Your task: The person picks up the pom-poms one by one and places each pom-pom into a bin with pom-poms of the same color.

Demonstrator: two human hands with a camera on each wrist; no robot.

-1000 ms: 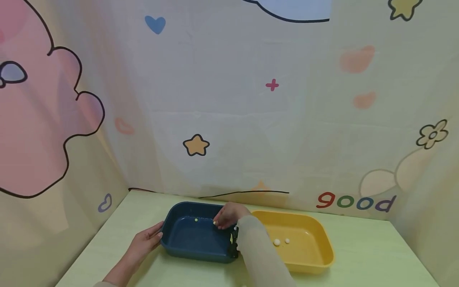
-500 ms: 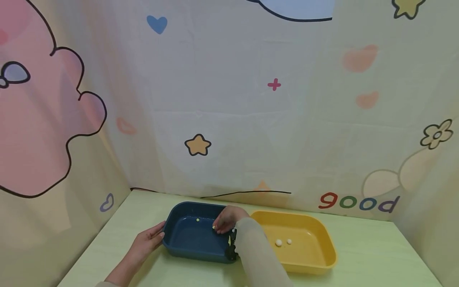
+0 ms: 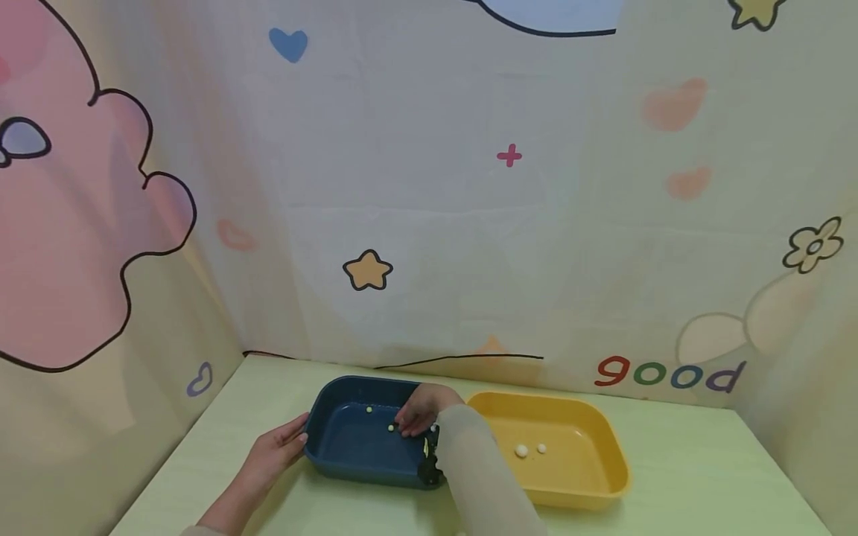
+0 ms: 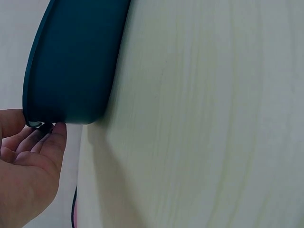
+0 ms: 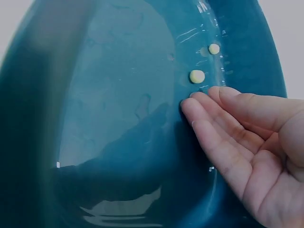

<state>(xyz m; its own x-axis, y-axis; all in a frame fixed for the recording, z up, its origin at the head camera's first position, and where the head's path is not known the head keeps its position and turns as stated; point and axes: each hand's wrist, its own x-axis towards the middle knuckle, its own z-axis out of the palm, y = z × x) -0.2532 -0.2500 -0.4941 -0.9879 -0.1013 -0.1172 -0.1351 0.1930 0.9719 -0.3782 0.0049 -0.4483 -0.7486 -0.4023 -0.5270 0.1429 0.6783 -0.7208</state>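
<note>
— What had just changed?
— A yellow ball (image 3: pixel 391 428) was seen lying in the blue tray (image 3: pixel 348 454), just beside the right hand (image 3: pixel 429 409), at 9 o'clock from its fingertips; a moment earlier it was seen held at those tips.
— And what was meant by that for the work?
— A release, it was judged: the ball was to be counted with the tray's contents. Whether it was let go on purpose or slipped could not be told.
— How were the hands set?
— On the right, the fingers were laid close together, nearly straight, with the thumb brought near them and nothing visibly pinched. By the left hand (image 3: pixel 271 445), the blue tray's 9 o'clock end was gripped at the rim.
— What was contained in each tray?
— In the blue one, a second ball (image 3: pixel 369 409) was found, at 10 o'clock from the first. In the yellow tray (image 3: pixel 576 484), set on the counter (image 3: pixel 697 461) at the blue one's 3 o'clock, two white balls (image 3: pixel 521 451) were seen, the bigger at 9 o'clock from the smaller. That tray's 9 o'clock end was partly hidden by the sleeve (image 3: pixel 482 469).
</note>
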